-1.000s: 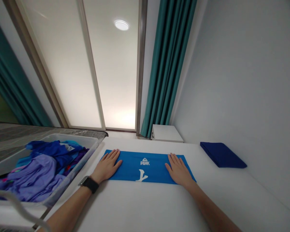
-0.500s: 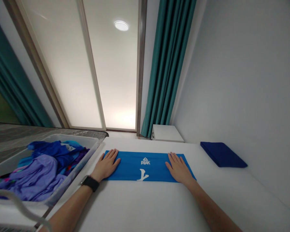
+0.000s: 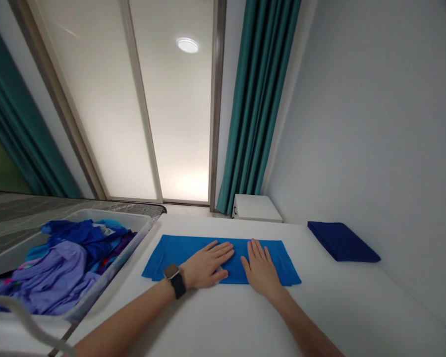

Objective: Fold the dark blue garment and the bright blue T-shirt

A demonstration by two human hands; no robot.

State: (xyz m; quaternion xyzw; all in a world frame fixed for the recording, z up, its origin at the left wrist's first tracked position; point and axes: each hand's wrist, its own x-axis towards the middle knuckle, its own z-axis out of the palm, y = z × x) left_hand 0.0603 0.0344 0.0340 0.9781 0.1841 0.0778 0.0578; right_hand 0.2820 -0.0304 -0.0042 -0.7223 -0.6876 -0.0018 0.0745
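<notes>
A blue folded garment (image 3: 167, 255), likely a shirt, lies flat as a wide strip on the white table (image 3: 223, 317). My left hand (image 3: 208, 265), with a dark watch (image 3: 175, 280) on the wrist, rests flat across its middle, fingers stretched toward the right. Just right of centre, my right hand (image 3: 260, 265) lies palm down on the cloth, fingers pointing away from me. Both hands are open and grip nothing. The white print at the garment's middle is mostly covered by my left hand.
A dark blue folded cloth (image 3: 344, 241) sits at the table's right, near the wall. On the left stands a clear plastic bin (image 3: 136, 238) of crumpled clothes (image 3: 63, 272). A pale curved bar (image 3: 26, 320) crosses the lower left. A white cabinet (image 3: 258, 207) stands beyond the table.
My hands have moved inward from the garment's two ends to its middle, the left hand travelling farther and turning rightward. The white print is now mostly covered.
</notes>
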